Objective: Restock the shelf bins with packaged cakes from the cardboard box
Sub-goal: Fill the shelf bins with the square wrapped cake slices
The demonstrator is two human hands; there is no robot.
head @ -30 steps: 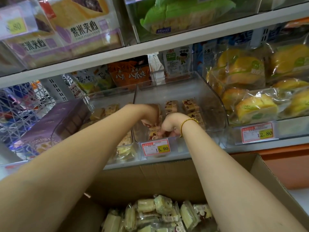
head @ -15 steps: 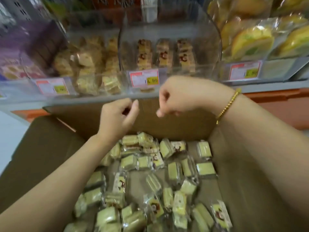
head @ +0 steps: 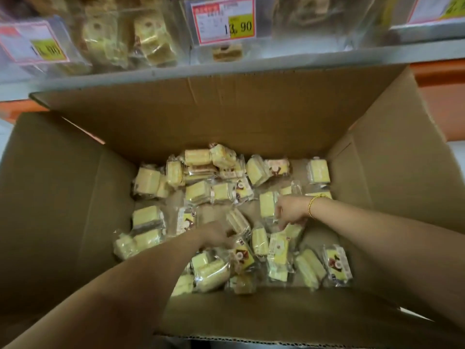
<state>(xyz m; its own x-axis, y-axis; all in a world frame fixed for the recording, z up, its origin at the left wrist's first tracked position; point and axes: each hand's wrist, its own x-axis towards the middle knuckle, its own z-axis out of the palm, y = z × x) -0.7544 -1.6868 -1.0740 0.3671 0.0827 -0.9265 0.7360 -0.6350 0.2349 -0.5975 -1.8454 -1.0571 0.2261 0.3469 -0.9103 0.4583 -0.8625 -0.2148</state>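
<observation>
An open cardboard box (head: 226, 117) stands below the shelf, its bottom strewn with several small packaged cakes (head: 198, 191) in clear wrappers, pale yellow, some with a red and brown label. Both my hands are down inside it. My left hand (head: 216, 235) lies over the packets in the middle, its fingers hidden and blurred near a labelled packet (head: 242, 255). My right hand (head: 289, 210), with a gold bracelet at the wrist, curls its fingers on a pale cake packet (head: 266, 205).
Above the box runs the grey shelf edge (head: 327, 56). Clear bins sit on it: a middle bin with a 13.90 price tag (head: 224, 20) and a left bin (head: 141, 39) holding stacked cakes. The box flaps (head: 402, 137) stand up at both sides.
Both hands came out of the middle shelf bin and dropped into the box. The view tilted down from the shelves to the box.
</observation>
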